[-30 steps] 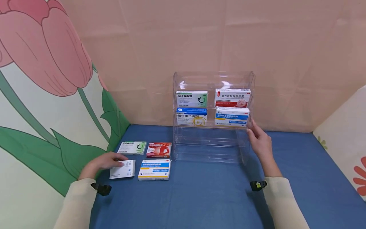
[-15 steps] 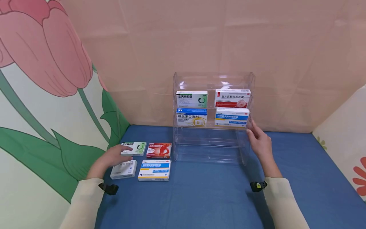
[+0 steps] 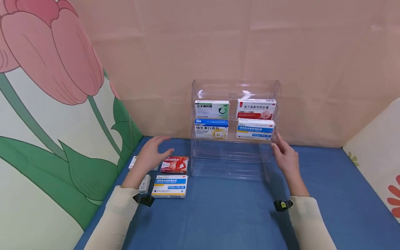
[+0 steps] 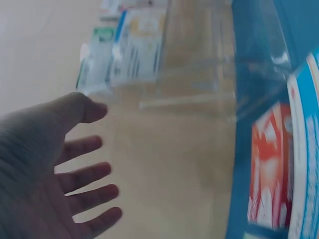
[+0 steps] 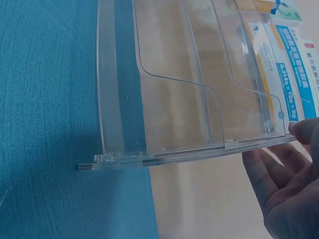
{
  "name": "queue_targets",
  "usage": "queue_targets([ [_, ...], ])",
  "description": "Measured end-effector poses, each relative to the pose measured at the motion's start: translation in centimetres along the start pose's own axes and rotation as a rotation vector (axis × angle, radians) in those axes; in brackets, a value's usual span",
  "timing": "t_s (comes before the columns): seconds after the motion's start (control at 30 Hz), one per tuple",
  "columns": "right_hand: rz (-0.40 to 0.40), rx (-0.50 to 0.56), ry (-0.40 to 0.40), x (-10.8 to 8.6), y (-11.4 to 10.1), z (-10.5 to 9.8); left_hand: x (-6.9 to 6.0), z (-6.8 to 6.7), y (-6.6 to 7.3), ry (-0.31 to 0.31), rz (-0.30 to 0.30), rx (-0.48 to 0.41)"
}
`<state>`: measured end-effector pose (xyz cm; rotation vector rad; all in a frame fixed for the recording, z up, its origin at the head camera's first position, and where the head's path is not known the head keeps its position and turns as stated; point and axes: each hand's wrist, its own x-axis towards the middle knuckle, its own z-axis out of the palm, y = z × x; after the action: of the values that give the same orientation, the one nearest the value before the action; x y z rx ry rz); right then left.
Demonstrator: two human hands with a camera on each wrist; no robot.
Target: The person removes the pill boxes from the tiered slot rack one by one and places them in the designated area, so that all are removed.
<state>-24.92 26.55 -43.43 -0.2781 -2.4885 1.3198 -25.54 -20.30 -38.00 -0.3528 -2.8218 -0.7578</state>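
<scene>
My left hand (image 3: 150, 156) hovers over the medicine boxes at the left, fingers spread and holding nothing; the left wrist view shows its palm and separate fingers. Beneath it, a white box (image 3: 145, 184) and a green-and-white box (image 3: 132, 162) are partly hidden. Beside them lie a red box (image 3: 175, 165) and a blue-striped white box (image 3: 169, 186). My right hand (image 3: 286, 158) grips the right side panel of a clear plastic display rack (image 3: 231, 170), thumb at the front edge, fingers behind. In the right wrist view, the rack's side edge (image 5: 184, 155) runs into that grip.
On the rack's upper tiers stand a green-and-white box (image 3: 211, 109), a red-and-white box (image 3: 256, 108), a blue-topped vitamin D box (image 3: 211, 129) and a blue-striped box (image 3: 255, 129). A blue cloth (image 3: 225, 218) covers the table; a pinkish backdrop (image 3: 168, 69) hangs behind.
My left hand has lifted away from the white box, passed over the green-and-white box and moved up and right toward the rack, nothing in it. The right hand keeps its hold.
</scene>
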Motion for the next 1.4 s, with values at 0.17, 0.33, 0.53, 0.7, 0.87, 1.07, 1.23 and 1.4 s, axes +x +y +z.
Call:
queue_targets([
  [0.17,0.013,0.017,0.001,0.0,0.2,0.0,1.1,0.9,2.8,0.089,0.062,-0.027],
  [0.33,0.012,0.017,-0.002,0.0,0.3,0.2,1.9,1.9,4.8,0.131,0.105,-0.047],
  [0.53,0.005,0.007,0.001,0.1,0.4,0.4,2.9,2.6,6.3,0.178,0.174,-0.079],
  [0.7,-0.009,0.002,0.001,0.1,0.5,0.4,3.8,3.2,7.2,0.242,0.23,-0.053],
  [0.87,-0.011,0.005,0.002,0.0,0.4,0.2,5.1,3.7,8.2,0.325,0.334,-0.004],
  [1.07,-0.003,0.012,-0.008,0.1,0.3,-0.1,6.4,4.4,9.1,0.341,0.402,0.069],
  [1.23,0.015,0.02,-0.018,0.1,0.4,0.1,7.0,4.9,9.3,0.289,0.402,0.096],
  [1.4,0.005,0.012,-0.01,0.1,0.3,0.1,7.7,5.1,9.9,0.248,0.397,0.157],
])
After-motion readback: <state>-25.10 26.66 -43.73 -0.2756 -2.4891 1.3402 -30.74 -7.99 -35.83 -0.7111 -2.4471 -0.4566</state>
